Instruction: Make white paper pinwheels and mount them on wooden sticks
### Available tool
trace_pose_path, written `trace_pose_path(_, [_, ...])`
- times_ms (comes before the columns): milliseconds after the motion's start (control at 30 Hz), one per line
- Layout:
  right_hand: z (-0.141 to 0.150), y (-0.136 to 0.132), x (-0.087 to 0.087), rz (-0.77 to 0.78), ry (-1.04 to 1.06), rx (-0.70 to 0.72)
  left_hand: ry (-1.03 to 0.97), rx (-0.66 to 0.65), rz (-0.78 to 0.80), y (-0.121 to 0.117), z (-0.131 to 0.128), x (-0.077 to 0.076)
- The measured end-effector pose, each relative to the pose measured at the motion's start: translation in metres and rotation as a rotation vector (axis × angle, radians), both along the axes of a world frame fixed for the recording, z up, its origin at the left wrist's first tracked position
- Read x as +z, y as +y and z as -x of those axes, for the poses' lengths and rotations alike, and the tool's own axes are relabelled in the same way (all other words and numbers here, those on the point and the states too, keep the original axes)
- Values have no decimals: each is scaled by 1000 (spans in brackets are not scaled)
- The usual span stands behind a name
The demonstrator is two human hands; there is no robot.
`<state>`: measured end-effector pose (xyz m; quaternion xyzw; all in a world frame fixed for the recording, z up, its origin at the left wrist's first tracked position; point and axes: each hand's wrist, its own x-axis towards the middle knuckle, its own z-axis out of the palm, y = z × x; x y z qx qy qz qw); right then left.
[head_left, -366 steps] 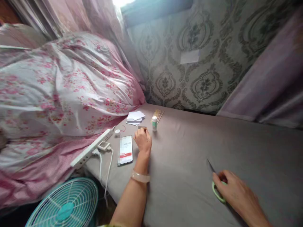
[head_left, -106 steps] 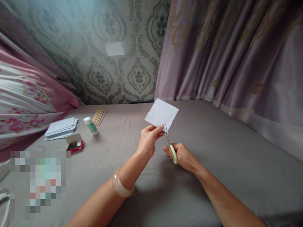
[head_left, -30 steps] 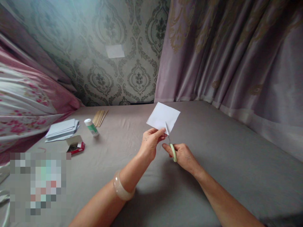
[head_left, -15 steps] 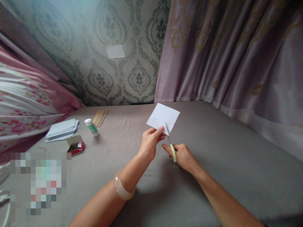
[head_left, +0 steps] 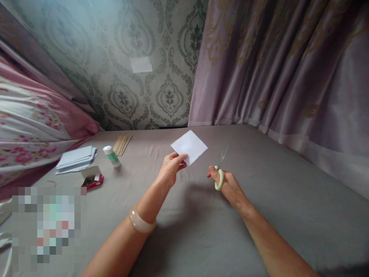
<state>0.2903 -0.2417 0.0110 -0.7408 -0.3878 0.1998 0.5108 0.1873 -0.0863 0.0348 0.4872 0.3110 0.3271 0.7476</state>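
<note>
A square of white paper (head_left: 190, 145) is pinched by its near corner between the thumb and fingers of my left hand (head_left: 173, 164). It is held above the grey cloth, one corner pointing away from me. My right hand (head_left: 227, 183) grips a pair of scissors (head_left: 219, 177) with pale green handles, thumb through one loop. The scissor blades point up and away, slightly parted, to the right of the paper and apart from it. Whether there is a cut in the paper I cannot make out.
On the grey cloth (head_left: 273, 215) at the left lie a stack of paper (head_left: 75, 158), a white-and-green bottle (head_left: 112, 156), several wooden sticks (head_left: 121, 145) and an open red box (head_left: 92, 181) with dark small contents. A blurred-out patch covers the lower left. Curtains (head_left: 230, 65) hang at the right.
The scissors have come away from the paper's near edge and moved right and up with my right hand. My left hand has shifted left with the paper.
</note>
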Motion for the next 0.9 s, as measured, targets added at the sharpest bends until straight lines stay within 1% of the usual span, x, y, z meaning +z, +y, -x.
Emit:
trace_pose_path(100, [-8, -1, 3, -108, 54, -136, 37, -98, -22, 4, 3, 2])
trace_pose_path(200, [-14, 0, 1, -210, 116, -200, 62, -203, -39, 3, 5, 4])
trace_pose_path(333, [-18, 1, -5, -309, 248, -186, 83, -299, -64, -2, 5, 4])
trace_pose_path(433, [-17, 2, -6, -348, 303, -121, 63, -364, -13, -6, 5, 3])
trace_pose_path(533, [-16, 1, -4, -363, 271, -96, 56, -416, 66, -9, 4, 2])
trace_pose_path(700, [-15, -1, 0, -339, 122, -172, 48, -503, 142, -10, 5, 2])
trace_pose_path(800, [-13, -1, 3, -320, 60, -199, 55, -512, 172, -10, 5, 3])
trace_pose_path(833, [-13, -2, 4, -318, 46, -220, 54, -485, 186, -10, 4, 3])
trace_pose_path(900, [-11, -3, 7, -319, 25, -293, 37, -379, 214, -9, 2, 1])
